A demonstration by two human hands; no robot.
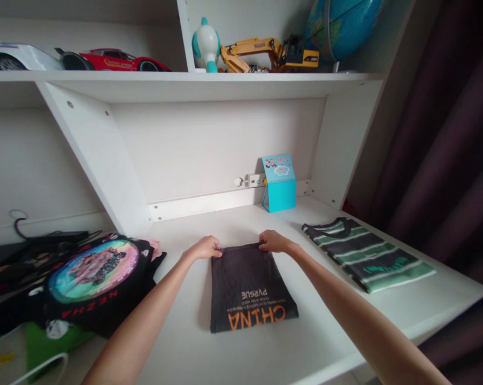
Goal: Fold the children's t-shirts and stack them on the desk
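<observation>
A dark T-shirt (249,278), folded into a rough rectangle, lies on the white desk in front of me, its orange and white lettering upside down from my side. At its far left corner, my left hand (206,248) pinches the cloth. My right hand (274,241) grips the far right corner the same way. Fingers of both hands are closed on the far edge, which looks straight between them. The near edge of the shirt rests flat on the desk.
A folded green and black striped T-shirt (365,251) lies at the right. Black printed clothes (100,278) and a hanger (20,227) are heaped at the left. Behind stands a blue desk calendar (280,184). The shelf above holds a toy excavator (271,53), a red toy car (116,60) and a globe (341,27).
</observation>
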